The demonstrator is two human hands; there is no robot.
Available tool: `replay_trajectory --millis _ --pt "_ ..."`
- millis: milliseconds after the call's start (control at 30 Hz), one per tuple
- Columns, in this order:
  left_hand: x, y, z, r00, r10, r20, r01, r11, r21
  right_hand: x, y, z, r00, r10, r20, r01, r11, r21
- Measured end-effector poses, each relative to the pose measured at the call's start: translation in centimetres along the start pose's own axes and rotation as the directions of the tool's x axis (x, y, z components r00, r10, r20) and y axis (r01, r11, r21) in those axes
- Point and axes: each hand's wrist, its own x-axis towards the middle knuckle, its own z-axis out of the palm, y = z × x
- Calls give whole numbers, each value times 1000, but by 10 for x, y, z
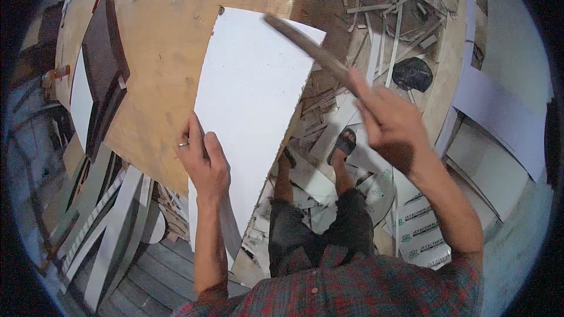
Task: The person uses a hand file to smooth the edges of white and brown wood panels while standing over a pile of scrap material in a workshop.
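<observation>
A long white board lies over the near right edge of the table, with ragged fibres along its long edges. At its left edge, my left hand grips and steadies it, the fingers curled there and the thumb on top. A ring is on one finger. My right hand is closed around one end of a long, flat brown stick. The stick slants up and left above the board's far right part; whether it touches the board I cannot tell. My right hand is slightly blurred.
A yellowish wooden table spreads to the left, bearing a stack of dark panels. Offcuts and strips litter the floor around a black bundle. White sheets lean at the right. Long strips stand at the lower left.
</observation>
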Motion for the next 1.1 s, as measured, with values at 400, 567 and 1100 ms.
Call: replay_trajectory --millis 400,567,1100 --pt "-2 -3 1 1000 3 -13 -2 997 82 -21 -23 24 968 -174 181 200 970 -136" --pt "-5 -2 -1 999 21 -36 -18 998 66 -12 -9 20 992 -93 84 100 992 -81" --pt "-1 -7 -3 998 -48 -45 50 998 43 -42 -42 61 984 -178 -8 177 983 -38"
